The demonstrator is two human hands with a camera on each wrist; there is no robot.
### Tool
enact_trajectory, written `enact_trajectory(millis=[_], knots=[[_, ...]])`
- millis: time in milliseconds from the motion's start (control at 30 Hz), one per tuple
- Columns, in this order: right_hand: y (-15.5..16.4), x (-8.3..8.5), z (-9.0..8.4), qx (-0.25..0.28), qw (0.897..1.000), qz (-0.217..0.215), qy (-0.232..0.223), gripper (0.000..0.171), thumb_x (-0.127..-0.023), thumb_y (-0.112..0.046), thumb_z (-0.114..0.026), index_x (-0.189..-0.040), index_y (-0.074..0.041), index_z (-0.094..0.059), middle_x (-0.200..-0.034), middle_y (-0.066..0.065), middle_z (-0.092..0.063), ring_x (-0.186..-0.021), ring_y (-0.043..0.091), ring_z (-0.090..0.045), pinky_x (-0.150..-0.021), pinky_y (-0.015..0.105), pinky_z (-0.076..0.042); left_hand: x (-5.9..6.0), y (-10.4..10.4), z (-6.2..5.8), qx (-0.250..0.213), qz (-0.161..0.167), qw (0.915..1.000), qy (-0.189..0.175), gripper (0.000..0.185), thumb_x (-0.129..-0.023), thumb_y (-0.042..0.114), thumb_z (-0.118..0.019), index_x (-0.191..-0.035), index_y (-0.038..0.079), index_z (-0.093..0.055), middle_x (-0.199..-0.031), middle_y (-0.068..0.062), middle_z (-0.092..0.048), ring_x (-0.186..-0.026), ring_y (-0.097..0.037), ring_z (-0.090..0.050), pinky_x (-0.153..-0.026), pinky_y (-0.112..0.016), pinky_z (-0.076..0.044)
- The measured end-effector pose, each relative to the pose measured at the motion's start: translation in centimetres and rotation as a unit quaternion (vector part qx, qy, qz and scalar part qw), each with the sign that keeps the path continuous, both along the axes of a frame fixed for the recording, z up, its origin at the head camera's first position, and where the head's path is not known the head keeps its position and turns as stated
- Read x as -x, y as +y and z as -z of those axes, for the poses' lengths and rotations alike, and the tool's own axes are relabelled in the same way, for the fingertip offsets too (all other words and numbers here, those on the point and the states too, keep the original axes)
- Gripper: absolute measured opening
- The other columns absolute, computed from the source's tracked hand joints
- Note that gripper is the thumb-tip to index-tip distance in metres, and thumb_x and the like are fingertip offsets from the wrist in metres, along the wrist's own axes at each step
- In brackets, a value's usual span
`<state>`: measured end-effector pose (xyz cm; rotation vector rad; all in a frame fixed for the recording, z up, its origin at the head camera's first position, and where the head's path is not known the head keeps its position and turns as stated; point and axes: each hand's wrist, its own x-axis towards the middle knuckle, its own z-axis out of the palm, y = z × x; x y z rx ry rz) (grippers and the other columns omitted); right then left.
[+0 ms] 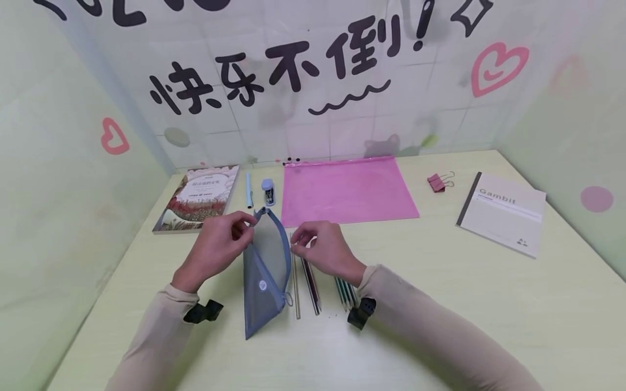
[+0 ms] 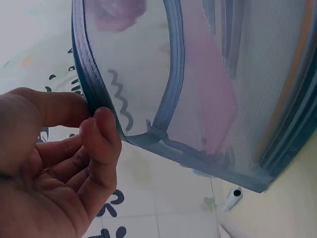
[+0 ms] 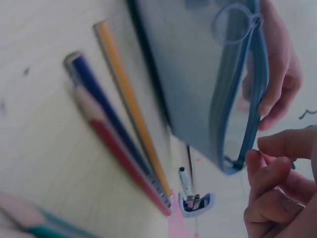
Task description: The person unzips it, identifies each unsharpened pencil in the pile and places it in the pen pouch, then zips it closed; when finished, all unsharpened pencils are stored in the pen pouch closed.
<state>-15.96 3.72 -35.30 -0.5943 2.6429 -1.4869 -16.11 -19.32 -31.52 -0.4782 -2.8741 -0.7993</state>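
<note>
My left hand (image 1: 220, 241) pinches one rim of a blue mesh zipper pouch (image 1: 264, 288) between thumb and finger. The pouch stands upright with its mouth gaping and a ring on its zipper pull. My right hand (image 1: 325, 247) hovers beside the pouch's other rim, thumb and forefinger tips together, the other fingers curled. Nothing shows between them. On the table under that hand lie a yellow pencil (image 3: 126, 89), a blue pencil (image 3: 94, 82) and a red pencil (image 3: 124, 158). Several green pencils (image 1: 345, 293) lie partly hidden by the right wrist.
Behind the hands lie a pink zip folder (image 1: 347, 193), a light blue pen (image 1: 249, 190) and a small blue-topped item (image 1: 268, 191). A picture-covered book (image 1: 198, 198) is at left. A pink binder clip (image 1: 439, 182) and a notebook (image 1: 504, 214) lie at right.
</note>
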Motion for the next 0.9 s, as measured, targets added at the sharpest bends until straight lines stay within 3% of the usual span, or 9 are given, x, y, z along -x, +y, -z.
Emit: enact_trajectory(millis=[133, 267, 400, 567, 767, 867, 900], knots=[[0.2, 0.5, 0.8, -0.076, 0.996, -0.041, 0.000, 0.002, -0.083, -0.009, -0.075, -0.084, -0.008, -0.074, -0.074, 0.001, -0.071, -0.068, 0.008, -0.060, -0.063, 0.021, -0.048, -0.3, -1.1, -0.4, -0.002, 0.003, 0.9998, -0.017, 0.018, -0.095, 0.008, -0.059, -0.107, 0.003, -0.072, -0.079, -0.006, -0.070, -0.065, -0.013, -0.060, -0.058, -0.024, -0.049], [-0.3, 0.7, 1.6, -0.150, 0.985, -0.082, -0.002, 0.004, -0.081, -0.010, -0.078, -0.082, -0.011, -0.073, -0.072, 0.000, -0.070, -0.064, 0.006, -0.059, -0.060, 0.020, -0.047, -0.6, -1.8, -0.7, -0.010, 0.010, 0.9990, -0.042, 0.018, -0.095, 0.005, -0.061, -0.109, 0.002, -0.071, -0.081, -0.007, -0.070, -0.064, -0.014, -0.060, -0.056, -0.024, -0.049], [-1.4, 0.6, 2.2, -0.202, 0.974, -0.105, -0.006, 0.008, -0.079, -0.013, -0.081, -0.082, -0.011, -0.073, -0.073, -0.001, -0.068, -0.061, 0.007, -0.056, -0.056, 0.020, -0.045, -0.6, -1.8, -0.5, -0.006, 0.015, 0.9990, -0.041, 0.017, -0.094, 0.004, -0.063, -0.108, 0.001, -0.071, -0.081, -0.008, -0.070, -0.065, -0.013, -0.060, -0.057, -0.023, -0.050], [-2.8, 0.3, 2.1, -0.240, 0.966, -0.089, -0.025, 0.011, -0.076, -0.012, -0.083, -0.083, -0.008, -0.075, -0.073, -0.001, -0.065, -0.060, 0.009, -0.053, -0.052, 0.021, -0.045, -0.6, -1.6, -0.2, -0.002, 0.018, 0.9993, -0.032, 0.017, -0.094, 0.006, -0.063, -0.108, 0.002, -0.072, -0.083, -0.008, -0.071, -0.067, -0.013, -0.061, -0.059, -0.022, -0.051], [-3.8, 0.0, 2.0, -0.262, 0.963, -0.057, -0.002, 0.017, -0.075, -0.008, -0.081, -0.067, -0.009, -0.067, -0.056, -0.004, -0.047, -0.052, 0.009, -0.043, -0.044, 0.020, -0.036, -0.6, -1.7, -0.1, -0.004, 0.020, 0.9992, -0.036, 0.017, -0.094, 0.006, -0.064, -0.108, 0.002, -0.072, -0.081, -0.007, -0.071, -0.065, -0.013, -0.061, -0.058, -0.022, -0.050], [-4.0, -0.2, 2.1, -0.248, 0.967, -0.050, 0.006, 0.009, -0.073, 0.001, -0.076, -0.076, -0.008, -0.075, -0.057, -0.003, -0.051, -0.053, 0.009, -0.044, -0.044, 0.020, -0.036, -0.7, -1.7, -0.2, -0.004, 0.024, 0.9989, -0.039, 0.016, -0.093, 0.006, -0.064, -0.108, 0.003, -0.072, -0.081, -0.006, -0.071, -0.066, -0.012, -0.061, -0.059, -0.022, -0.050], [-4.1, -0.2, 2.2, -0.244, 0.968, -0.050, 0.007, 0.014, -0.073, 0.003, -0.075, -0.082, -0.008, -0.078, -0.060, -0.002, -0.055, -0.055, 0.010, -0.045, -0.044, 0.020, -0.037, -0.8, -1.7, -0.2, -0.003, 0.025, 0.9989, -0.039, 0.016, -0.093, 0.006, -0.064, -0.108, 0.003, -0.072, -0.081, -0.006, -0.071, -0.066, -0.012, -0.060, -0.059, -0.022, -0.050]])
